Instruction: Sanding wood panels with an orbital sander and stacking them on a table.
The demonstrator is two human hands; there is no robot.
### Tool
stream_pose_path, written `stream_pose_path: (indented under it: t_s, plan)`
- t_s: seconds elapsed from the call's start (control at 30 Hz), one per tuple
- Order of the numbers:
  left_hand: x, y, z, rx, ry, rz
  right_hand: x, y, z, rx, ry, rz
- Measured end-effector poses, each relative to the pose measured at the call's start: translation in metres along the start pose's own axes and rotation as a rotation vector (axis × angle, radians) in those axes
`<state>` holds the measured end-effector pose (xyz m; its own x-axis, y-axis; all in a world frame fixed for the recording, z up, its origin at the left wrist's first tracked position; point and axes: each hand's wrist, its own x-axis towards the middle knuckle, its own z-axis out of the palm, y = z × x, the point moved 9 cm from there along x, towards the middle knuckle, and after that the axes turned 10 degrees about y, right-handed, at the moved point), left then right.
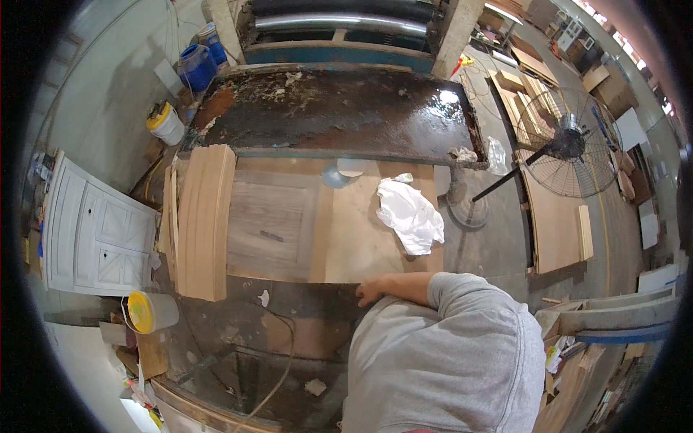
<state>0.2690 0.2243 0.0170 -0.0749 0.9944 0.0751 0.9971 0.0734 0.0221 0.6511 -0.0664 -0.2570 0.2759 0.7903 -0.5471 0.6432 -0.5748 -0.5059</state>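
My right hand (370,289) is at the front edge of a pale wooden sheet (354,252), its arm bent across in a grey sleeve. The fingers curl downward, and whatever they hold, if anything, is hidden. My left hand is out of view. Beyond the right hand, a crumpled white cloth (410,215) lies on the sheet with a small white container (404,177) at its top. A bluish round lid-like thing (333,177) lies near the far edge. To the left is a brown wooden panel (267,216) with a dark mark (271,236) on it.
Stacked brown boards (206,224) stand left of the panel. Behind lies a dark, wet-looking table (325,108) before a roller machine (339,25). A pedestal fan (570,144) stands right; yellow-lidded buckets (153,312) and a white panelled door (101,224) are left. A hose (291,346) crosses the floor.
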Motion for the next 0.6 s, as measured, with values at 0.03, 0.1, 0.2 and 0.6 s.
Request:
stream_pose_path:
  t_s: [0.03,0.1,0.2,0.6]
  plan:
    - [0.001,0.0,0.001,0.0,0.003,0.007,-0.003,-0.003,0.001,0.009,0.003,0.005]
    - [0.003,0.001,0.001,0.0,0.009,0.02,-0.012,-0.009,0.01,0.074,-0.076,0.007]
    - [0.007,0.013,-0.003,-0.005,0.016,0.06,0.005,0.022,0.068,0.004,-0.271,0.106]
    - [0.017,0.011,-0.003,0.004,0.019,0.077,-0.036,-0.046,0.081,-0.127,-0.446,-0.021]
